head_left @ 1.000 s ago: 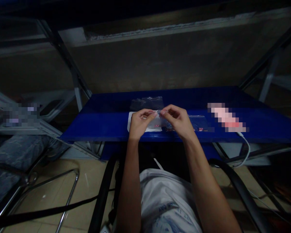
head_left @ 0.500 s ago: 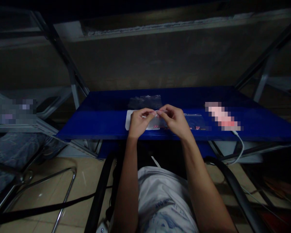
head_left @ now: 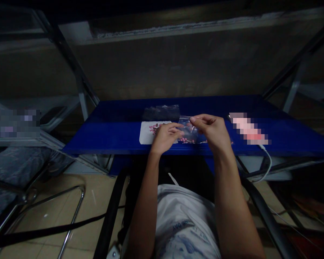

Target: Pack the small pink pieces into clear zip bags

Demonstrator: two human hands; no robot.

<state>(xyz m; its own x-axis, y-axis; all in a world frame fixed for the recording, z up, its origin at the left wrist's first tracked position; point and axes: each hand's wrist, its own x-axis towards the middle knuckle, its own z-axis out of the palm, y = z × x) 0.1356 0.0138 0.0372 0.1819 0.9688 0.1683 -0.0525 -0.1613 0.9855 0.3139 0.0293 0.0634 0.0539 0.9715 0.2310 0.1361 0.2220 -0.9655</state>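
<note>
In the head view, my right hand (head_left: 214,131) pinches the top edge of a small clear zip bag (head_left: 187,131) between thumb and fingers. Pink beads (head_left: 188,140) gather along the bag's bottom. My left hand (head_left: 165,136) is at the bag's left side, fingers stretched out and a little apart; whether the fingertips touch the plastic I cannot tell. Beneath and beside the left hand lies a white sheet or shallow tray (head_left: 145,136) bearing several pink and dark beads (head_left: 154,128). Part of it is hidden by that hand.
Clear empty bags (head_left: 161,112) lie behind the white sheet on the blue table (head_left: 110,122). At the right sits a blurred-out pink object (head_left: 248,129) with a white cable (head_left: 270,162) hanging over the front edge. Metal frames (head_left: 82,104) flank the table.
Both hands were pinching the bag's top edge together. My right hand has moved right with the bag, and my left hand has loosened and turned, uncovering beads on the white sheet.
</note>
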